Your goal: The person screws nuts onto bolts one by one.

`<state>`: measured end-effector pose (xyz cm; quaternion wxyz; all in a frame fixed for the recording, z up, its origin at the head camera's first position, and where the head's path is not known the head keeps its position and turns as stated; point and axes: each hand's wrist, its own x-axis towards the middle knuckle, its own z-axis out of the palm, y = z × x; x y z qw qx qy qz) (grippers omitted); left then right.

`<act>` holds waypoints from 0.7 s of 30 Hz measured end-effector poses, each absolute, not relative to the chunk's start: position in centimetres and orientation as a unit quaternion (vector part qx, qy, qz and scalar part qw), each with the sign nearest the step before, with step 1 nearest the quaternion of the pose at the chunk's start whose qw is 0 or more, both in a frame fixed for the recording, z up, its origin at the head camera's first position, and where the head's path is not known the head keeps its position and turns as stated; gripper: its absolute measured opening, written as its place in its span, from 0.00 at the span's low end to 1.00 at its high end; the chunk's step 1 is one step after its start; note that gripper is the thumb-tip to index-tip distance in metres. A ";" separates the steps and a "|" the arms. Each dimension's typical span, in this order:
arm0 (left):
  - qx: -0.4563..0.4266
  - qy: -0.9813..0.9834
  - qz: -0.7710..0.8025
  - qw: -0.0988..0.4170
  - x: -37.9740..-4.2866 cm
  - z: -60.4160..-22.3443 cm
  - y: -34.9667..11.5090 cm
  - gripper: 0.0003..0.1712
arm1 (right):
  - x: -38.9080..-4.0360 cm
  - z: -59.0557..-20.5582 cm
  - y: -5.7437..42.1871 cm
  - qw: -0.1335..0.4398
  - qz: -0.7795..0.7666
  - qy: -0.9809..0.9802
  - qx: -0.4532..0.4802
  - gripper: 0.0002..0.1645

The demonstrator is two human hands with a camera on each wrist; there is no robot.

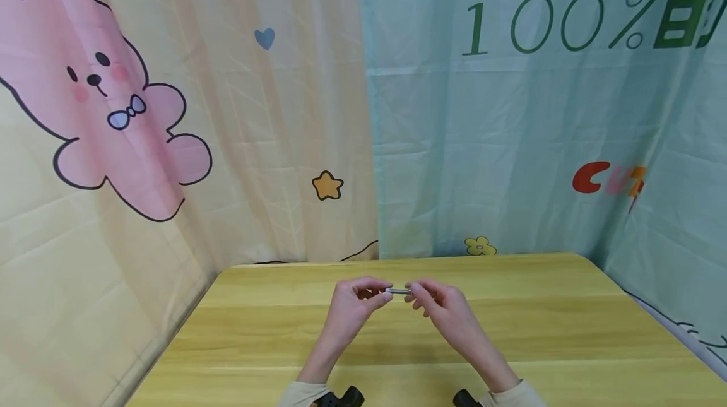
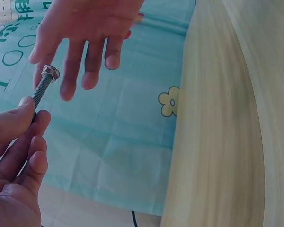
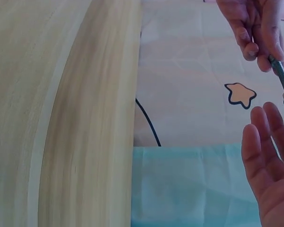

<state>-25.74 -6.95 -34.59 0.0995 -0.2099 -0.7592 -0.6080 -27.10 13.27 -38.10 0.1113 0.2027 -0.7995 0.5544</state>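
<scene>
A silver threaded bolt [image 1: 400, 291] lies roughly level between the two hands, above the table. My left hand [image 1: 353, 306] pinches one end of the bolt between thumb and fingertips, hiding that end. The bright flanged hex piece [image 2: 50, 72] at the bolt's other end points toward my right hand [image 1: 445, 308]. Right fingertips are close around this hex end, and the remaining fingers [image 2: 91, 78] extend loosely, spread apart. From the right wrist, the bolt's thread [image 3: 280, 73] shows between the left fingertips and the hex piece, which is cut off by the frame edge.
Both hands are over a wooden table [image 1: 284, 318] with a light grain. Behind it hang a cream curtain [image 1: 227, 218] with a pink rabbit and a teal curtain [image 1: 511, 142] with green lettering. Black straps [image 1: 343, 397] circle the wrists.
</scene>
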 end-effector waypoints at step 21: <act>-0.198 -0.759 -0.612 0.098 -28.0 -37.0 -7.0 0.07 | -27.3 -38.6 13.4 0.148 0.532 -0.795 0.252 0.08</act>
